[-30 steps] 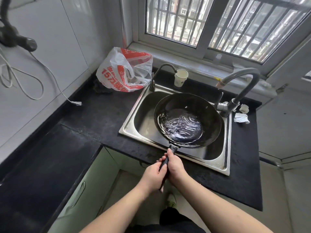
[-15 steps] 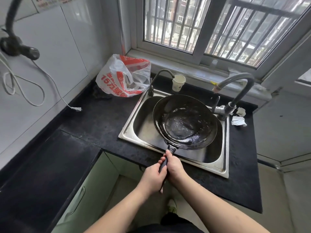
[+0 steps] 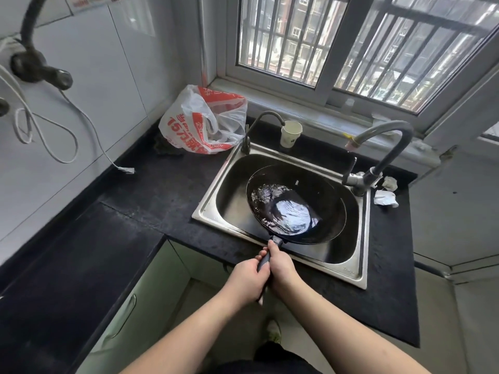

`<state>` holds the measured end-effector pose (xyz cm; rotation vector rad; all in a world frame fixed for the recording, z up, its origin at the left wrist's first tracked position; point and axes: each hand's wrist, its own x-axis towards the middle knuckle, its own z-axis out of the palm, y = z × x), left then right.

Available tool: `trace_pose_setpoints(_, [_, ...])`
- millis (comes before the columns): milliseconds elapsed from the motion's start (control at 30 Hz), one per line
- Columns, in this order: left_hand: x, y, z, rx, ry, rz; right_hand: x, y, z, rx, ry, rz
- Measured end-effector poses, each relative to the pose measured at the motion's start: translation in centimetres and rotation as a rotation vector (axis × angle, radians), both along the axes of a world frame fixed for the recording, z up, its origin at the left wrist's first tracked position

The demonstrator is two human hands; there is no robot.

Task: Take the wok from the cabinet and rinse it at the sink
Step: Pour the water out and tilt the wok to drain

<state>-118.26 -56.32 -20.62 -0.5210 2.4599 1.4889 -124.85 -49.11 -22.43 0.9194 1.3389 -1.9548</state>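
Note:
A black wok (image 3: pixel 329 195) hangs over the steel sink (image 3: pixel 213 201), tilted down to the left, with water pooled at its near-left side. Its dark handle points toward me. My left hand (image 3: pixel 247 279) grips the handle's lower part and my right hand (image 3: pixel 282 265) grips it just above, close to the wok's rim. The grey gooseneck faucet (image 3: pixel 388 141) arches over the sink's far right corner; I see no water running from it.
A small second tap (image 3: pixel 263 121) and a paper cup (image 3: pixel 290 133) stand behind the sink. A red-and-white plastic bag (image 3: pixel 202 125) lies on the black counter (image 3: pixel 151 195) at the back left. Crumpled paper (image 3: pixel 386 197) lies right of the faucet. Pale cabinet doors (image 3: pixel 140 298) sit below the counter.
The wok has tipped from level, then toward the right, to down at the left, and the water inside has sloshed to the near-left. Both hands keep their hold on the handle.

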Motion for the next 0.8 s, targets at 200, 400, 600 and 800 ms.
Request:
trace_pose_setpoints(200, [0.4, -0.3, 0.1, -0.069, -0.02, 0.014, 0.3, -0.5, 1.1, -0.123, -0.058, -0.026])
trace_pose_setpoints(400, [1.4, -0.9, -0.4, -0.099, 0.021, 0.055, 0.6, -1.3, 0.7, -0.108, -0.013, 0.018])
trace_pose_setpoints(600, [2.3, -1.6, -1.2, 0.025, -0.028, 0.055, 1.2, -1.7, -0.4, 0.201, 0.2, 0.213])
trace_pose_setpoints(800, [1.5, -1.7, -0.3, 0.081, -0.089, 0.031, 0.7, -2.0, 0.1, 0.304, 0.182, 0.187])
